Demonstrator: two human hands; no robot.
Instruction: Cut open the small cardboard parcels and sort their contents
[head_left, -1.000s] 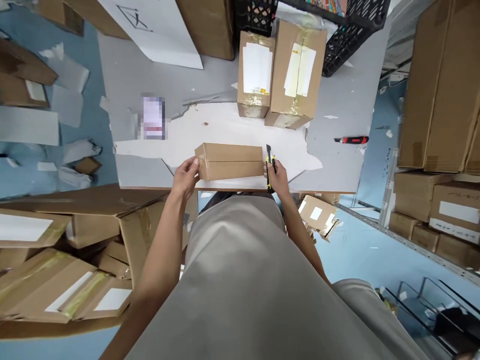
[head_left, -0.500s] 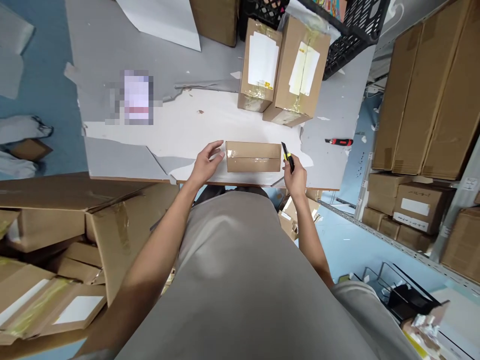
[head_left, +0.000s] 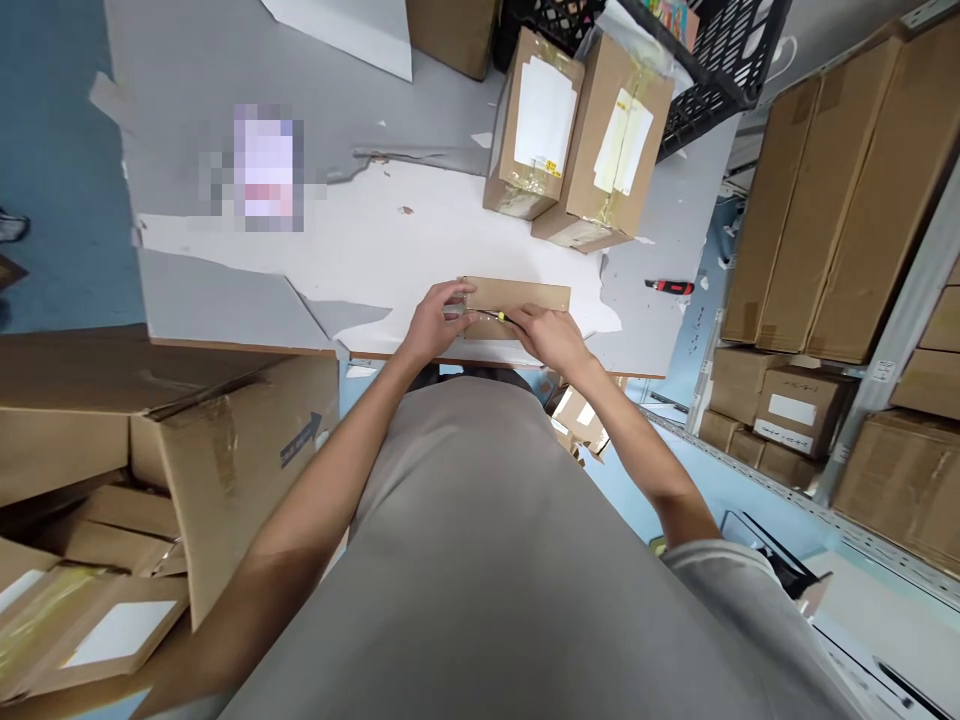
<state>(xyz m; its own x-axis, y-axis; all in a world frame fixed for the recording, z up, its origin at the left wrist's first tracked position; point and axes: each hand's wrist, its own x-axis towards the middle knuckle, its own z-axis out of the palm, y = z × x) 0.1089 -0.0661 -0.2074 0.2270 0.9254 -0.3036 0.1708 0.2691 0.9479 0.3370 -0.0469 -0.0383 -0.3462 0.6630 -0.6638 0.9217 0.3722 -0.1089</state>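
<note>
A small, long cardboard box (head_left: 532, 294) lies near the table's front edge, with shiny tape at its left end. My left hand (head_left: 437, 325) grips that end between fingers and thumb. In my right hand (head_left: 553, 338) is a black and yellow utility knife (head_left: 501, 316), its blade pointing left along the middle seam on the box's top. The right hand and knife hide part of the box's near side. Whether the blade has gone through the tape is too small to tell.
Two taped, labelled cardboard boxes (head_left: 602, 160) stand behind, beside a black plastic crate (head_left: 716, 75). A red and black cutter (head_left: 670, 287) lies to the right on the table (head_left: 187, 300). A large open carton (head_left: 247, 480) is at lower left. Shelved boxes (head_left: 832, 210) line the right side.
My right hand has brought the knife leftward from the box's right end onto its top seam. My left hand has closed on the left end. The camera view has shifted slightly.
</note>
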